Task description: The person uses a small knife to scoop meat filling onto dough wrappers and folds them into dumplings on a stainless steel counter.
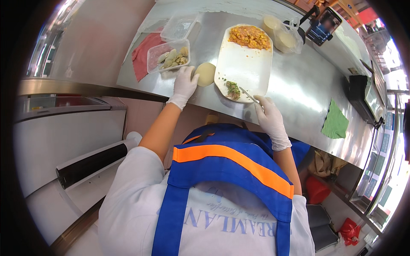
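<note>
My left hand [184, 84], in a white disposable glove, pinches the left edge of a round pale dough wrapper [205, 74]. The fingers hide part of that edge. In my gloved right hand [269, 116] is a thin metal filling spatula [248, 94]; its tip touches a small mound of green-flecked meat filling [233, 90]. This mound sits at the near end of a white oblong tray [244, 68], and an orange-yellow filling [249, 37] lies at the far end. Beyond my left hand, a clear plastic container [152, 65] holds several folded dumplings [174, 59].
Another clear container [180, 27] and a red cloth [141, 60] are at the left. Stacked wrappers in a plastic bag [286, 42] stand behind the tray, near a phone on a holder [324, 26]. A green cloth [335, 120] lies rightward on the steel table [298, 92].
</note>
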